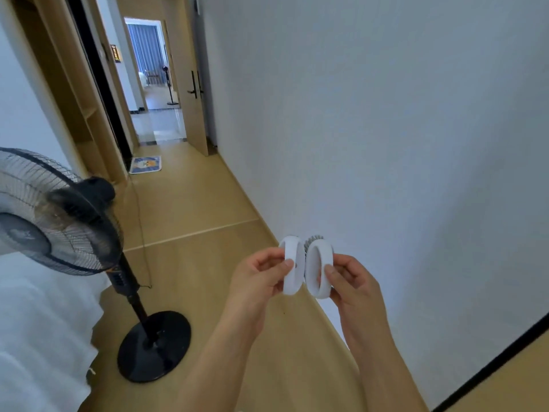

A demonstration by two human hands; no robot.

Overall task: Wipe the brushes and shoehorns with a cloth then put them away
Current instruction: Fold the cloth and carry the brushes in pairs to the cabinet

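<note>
Two white oval brushes are held up side by side in front of the white wall. My left hand point(261, 278) pinches the left brush point(292, 267) by its rim between thumb and fingers. My right hand point(350, 281) pinches the right brush point(318, 270) the same way. Grey bristles point(312, 239) show at the top between the two brushes, which touch or nearly touch. No cloth or shoehorn is in view.
A black standing fan point(59, 215) with a round base point(154, 346) stands at the left on the wooden floor, its cord trailing back. White bedding point(38, 322) fills the lower left. A hallway with an open door point(193, 84) and a small mat point(145, 165) lies ahead.
</note>
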